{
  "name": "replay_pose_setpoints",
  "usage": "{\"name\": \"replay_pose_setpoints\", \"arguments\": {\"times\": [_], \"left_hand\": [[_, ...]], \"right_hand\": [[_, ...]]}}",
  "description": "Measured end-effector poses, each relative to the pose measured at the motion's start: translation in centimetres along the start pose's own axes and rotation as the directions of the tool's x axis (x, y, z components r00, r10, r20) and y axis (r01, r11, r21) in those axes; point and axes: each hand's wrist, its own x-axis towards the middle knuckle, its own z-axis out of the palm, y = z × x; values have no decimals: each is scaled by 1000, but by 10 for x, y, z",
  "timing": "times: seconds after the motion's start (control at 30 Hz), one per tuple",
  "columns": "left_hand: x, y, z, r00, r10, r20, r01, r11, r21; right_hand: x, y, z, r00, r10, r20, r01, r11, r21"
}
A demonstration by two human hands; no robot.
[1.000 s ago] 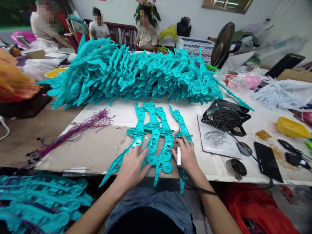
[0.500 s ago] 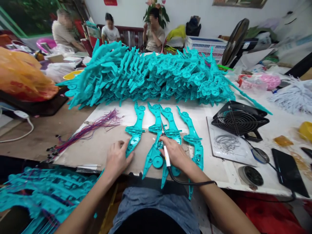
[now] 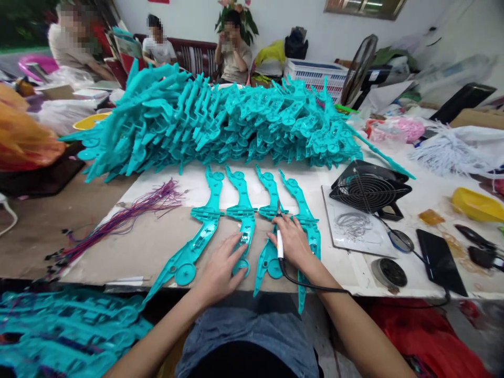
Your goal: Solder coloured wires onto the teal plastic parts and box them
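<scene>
at the far left a crinkled orange plastic bag is slumping on the bench, and a loose fan of thin purple wires is lying on the worn cardboard sheet. behind runs a long spiky heap of teal moulded parts, glossy and hard. four flat teal plastic pieces, long and blade-shaped with round ends, are lying side by side at the near edge. the left hand is resting open, fingers spread, pressing the second piece. the right hand is gripping a slim white soldering iron, tip on the third piece. a black grilled fan is sitting further right.
</scene>
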Motion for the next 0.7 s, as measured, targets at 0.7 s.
{"name": "replay_pose_setpoints", "arguments": {"times": [0.7], "left_hand": [[31, -49, -30, 958, -282, 51, 259, 928, 266]], "right_hand": [[6, 52, -5, 983, 170, -64, -161, 979, 124]]}}
